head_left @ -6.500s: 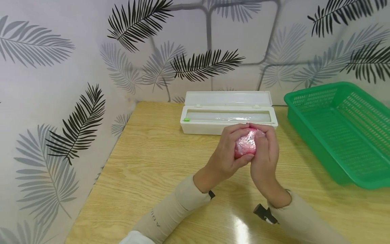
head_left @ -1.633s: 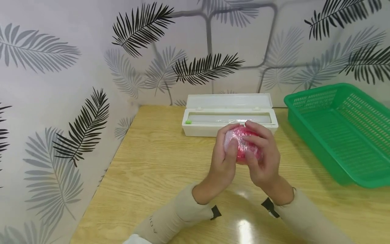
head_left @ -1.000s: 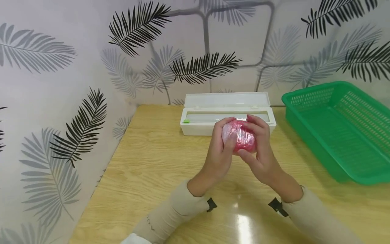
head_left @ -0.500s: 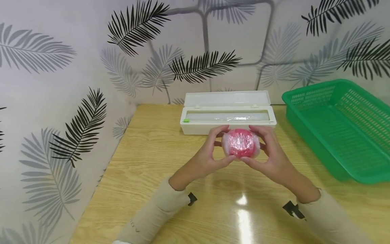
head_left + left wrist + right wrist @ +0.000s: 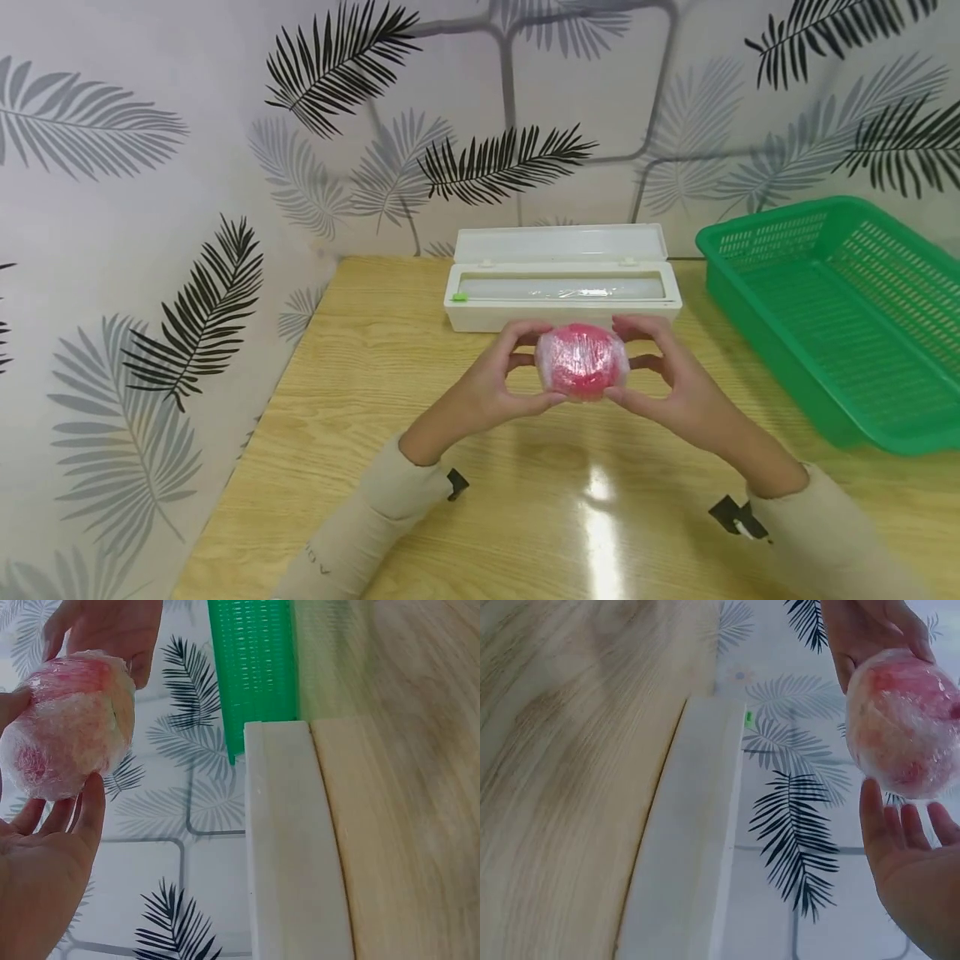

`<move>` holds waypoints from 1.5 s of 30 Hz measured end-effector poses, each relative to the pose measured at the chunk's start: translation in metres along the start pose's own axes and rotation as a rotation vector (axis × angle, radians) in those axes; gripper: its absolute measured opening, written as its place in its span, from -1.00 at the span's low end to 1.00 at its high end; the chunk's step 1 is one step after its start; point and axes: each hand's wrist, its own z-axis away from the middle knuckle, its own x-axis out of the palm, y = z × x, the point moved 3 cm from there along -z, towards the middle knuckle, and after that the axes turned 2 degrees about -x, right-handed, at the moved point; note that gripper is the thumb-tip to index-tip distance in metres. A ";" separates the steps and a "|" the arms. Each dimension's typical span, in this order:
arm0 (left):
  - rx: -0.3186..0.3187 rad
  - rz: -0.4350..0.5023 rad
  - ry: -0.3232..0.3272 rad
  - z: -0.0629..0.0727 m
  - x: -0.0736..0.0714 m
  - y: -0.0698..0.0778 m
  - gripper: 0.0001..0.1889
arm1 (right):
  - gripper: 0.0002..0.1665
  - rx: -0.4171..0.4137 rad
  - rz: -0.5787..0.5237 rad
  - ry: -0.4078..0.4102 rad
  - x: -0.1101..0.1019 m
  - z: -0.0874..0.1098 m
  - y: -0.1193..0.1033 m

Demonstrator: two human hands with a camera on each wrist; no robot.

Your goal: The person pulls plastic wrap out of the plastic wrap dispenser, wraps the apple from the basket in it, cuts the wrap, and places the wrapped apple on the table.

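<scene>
A round red-and-whitish bundle (image 5: 583,360), tightly wrapped in clear cling film, is held above the table between both hands. My left hand (image 5: 487,392) pinches its left side with thumb below and fingers above. On the right side my right hand (image 5: 686,396) pinches it the same way. Seen from the left wrist, the bundle (image 5: 71,727) has a yellowish edge and crinkled film. The right wrist view shows the bundle (image 5: 900,724) with pink patches under the film. What is inside cannot be made out.
Behind the hands stands a white cling film box (image 5: 562,318), its lid raised and a roll of film inside, with a small green slider at its left. A green plastic basket (image 5: 780,367) is at the right. The wooden table (image 5: 360,375) meets a leaf-patterned wall.
Earlier the hands were cupped closely round the bundle, pressing and turning it. Now they have spread apart to its two sides, holding it by thumbs and fingertips, slightly lower and more leftward than half a second ago.
</scene>
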 end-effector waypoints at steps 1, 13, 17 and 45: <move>-0.001 0.000 -0.006 0.000 0.000 -0.002 -0.27 | -0.12 0.016 -0.017 -0.008 -0.001 0.000 0.005; -0.134 -0.099 -0.010 -0.010 -0.004 -0.048 -0.25 | -0.30 0.174 -0.016 0.002 -0.001 -0.009 0.042; -0.201 -0.084 0.010 -0.017 -0.007 -0.083 -0.26 | -0.31 0.213 -0.018 0.031 0.002 -0.016 0.058; -0.367 -0.541 -0.065 -0.030 0.003 -0.132 -0.34 | -0.39 0.290 0.254 -0.075 0.022 -0.027 0.107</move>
